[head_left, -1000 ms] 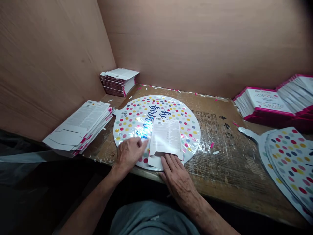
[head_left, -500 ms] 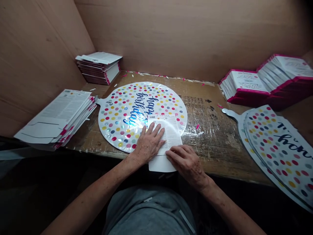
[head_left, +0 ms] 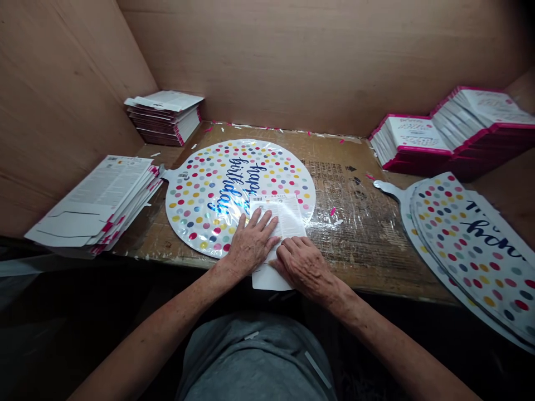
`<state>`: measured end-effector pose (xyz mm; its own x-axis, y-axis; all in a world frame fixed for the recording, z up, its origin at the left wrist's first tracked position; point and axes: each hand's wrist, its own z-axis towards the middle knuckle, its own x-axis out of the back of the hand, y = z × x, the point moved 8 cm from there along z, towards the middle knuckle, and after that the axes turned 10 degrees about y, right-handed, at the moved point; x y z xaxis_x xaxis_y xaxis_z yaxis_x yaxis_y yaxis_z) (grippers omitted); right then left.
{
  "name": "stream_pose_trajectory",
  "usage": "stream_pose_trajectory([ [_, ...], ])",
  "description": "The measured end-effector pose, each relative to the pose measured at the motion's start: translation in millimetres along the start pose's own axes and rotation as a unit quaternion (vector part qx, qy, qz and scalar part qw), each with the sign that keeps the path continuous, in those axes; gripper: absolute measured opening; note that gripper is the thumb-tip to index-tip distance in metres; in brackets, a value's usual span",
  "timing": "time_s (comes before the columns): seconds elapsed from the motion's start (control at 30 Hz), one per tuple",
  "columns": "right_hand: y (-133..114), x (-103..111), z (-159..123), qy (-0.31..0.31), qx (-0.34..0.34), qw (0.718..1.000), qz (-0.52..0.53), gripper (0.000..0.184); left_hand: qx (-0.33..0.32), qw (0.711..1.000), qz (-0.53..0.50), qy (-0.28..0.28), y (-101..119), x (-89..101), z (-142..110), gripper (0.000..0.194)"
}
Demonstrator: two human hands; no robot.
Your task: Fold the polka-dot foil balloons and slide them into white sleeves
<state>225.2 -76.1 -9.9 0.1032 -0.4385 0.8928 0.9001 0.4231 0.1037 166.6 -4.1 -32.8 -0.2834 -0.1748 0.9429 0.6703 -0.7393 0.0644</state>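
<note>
A round foil balloon [head_left: 200,189] with coloured dots and blue "happy birthday" lettering lies flat on the table. Over its near right part rests a white printed card [head_left: 288,211] with a barcode, its blank lower flap jutting past the table edge. My left hand [head_left: 253,242] lies flat on the card's left side, fingers spread. On the card's right side sits my right hand [head_left: 303,267], fingers curled together and the thumb against the card near a crease. Its fingertips are partly hidden.
Stacked printed cards [head_left: 87,203] lie at left, with another card stack [head_left: 167,114] behind. Pink-edged packs [head_left: 422,139] stand at back right. More dotted balloons [head_left: 463,245] overlap at right. Paper scraps dot the cardboard-covered table [head_left: 351,245]; wooden panels [head_left: 267,61] enclose it.
My right hand has moved left from the card's right edge onto its crease, fingers more curled. My left hand stays flat on the card. The view has shifted slightly.
</note>
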Motion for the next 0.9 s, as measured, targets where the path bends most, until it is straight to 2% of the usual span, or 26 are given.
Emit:
stream_pose_trajectory([
  [0.07, 1.6, 6.6, -13.6, -0.02, 0.009, 1.0, 0.008, 0.025, -0.006, 1.0, -0.002, 0.002, 0.7, 1.2, 1.2, 0.046],
  [0.17, 6.3, 27.0, -48.7, -0.031, 0.01, 0.996, 0.087, 0.031, -0.016, 1.0, -0.012, 0.006, 0.8, 1.2, 5.8, 0.046],
  [0.23, 12.8, 43.4, -67.3, 0.015, -0.008, 0.994, 0.11, 0.033, -0.023, 0.999, -0.028, 0.012, 0.6, 1.2, 8.9, 0.045],
  [0.3, 15.0, 51.6, -75.1, 0.076, -0.013, 0.993, 0.088, 0.036, -0.018, 0.998, -0.053, 0.037, -1.1, 5.7, 8.7, 0.046],
  [0.4, 4.4, 39.8, -70.0, 0.116, 0.019, 0.991, 0.061, 0.033, -0.002, 0.985, -0.12, 0.123, -5.7, 26.7, -6.3, 0.033],
  [0.47, -1.7, 26.6, -64.0, 0.12, 0.028, 0.99, 0.067, 0.031, -0.031, 0.968, -0.184, 0.167, -3.9, 42.6, -27.4, 0.024],
  [0.5, -3.1, 21.7, -62.2, 0.121, 0.027, 0.99, 0.07, 0.031, -0.059, 0.96, -0.214, 0.168, -1.0, 48.0, -39.7, 0.026],
  [0.57, -3.7, 17.0, -61.9, 0.126, 0.024, 0.989, 0.075, 0.031, -0.116, 0.951, -0.252, 0.137, 5.2, 51.7, -63.7, 0.046],
  [0.63, -3.8, 18.1, -63.3, 0.135, 0.027, 0.987, 0.085, 0.036, -0.136, 0.95, -0.257, 0.114, 5.7, 50.9, -81.3, 0.061],
  [0.67, -3.5, 19.9, -63.4, 0.14, 0.027, 0.985, 0.093, 0.036, -0.133, 0.951, -0.254, 0.117, 4.4, 50.9, -86.3, 0.058],
  [0.73, -0.3, 22.9, -59.9, 0.145, 0.004, 0.982, 0.117, 0.032, -0.114, 0.951, -0.252, 0.139, 2.4, 51.9, -88.7, 0.035],
  [0.8, 8.3, 22.0, -51.7, 0.14, -0.064, 0.975, 0.159, 0.023, -0.061, 0.954, -0.246, 0.163, 0.4, 51.5, -82.0, 0.014],
  [0.9, 24.3, 14.2, -41.3, 0.126, -0.198, 0.953, 0.189, 0.019, 0.112, 0.961, -0.186, 0.174, -11.7, 42.4, -67.3, 0.02],
])
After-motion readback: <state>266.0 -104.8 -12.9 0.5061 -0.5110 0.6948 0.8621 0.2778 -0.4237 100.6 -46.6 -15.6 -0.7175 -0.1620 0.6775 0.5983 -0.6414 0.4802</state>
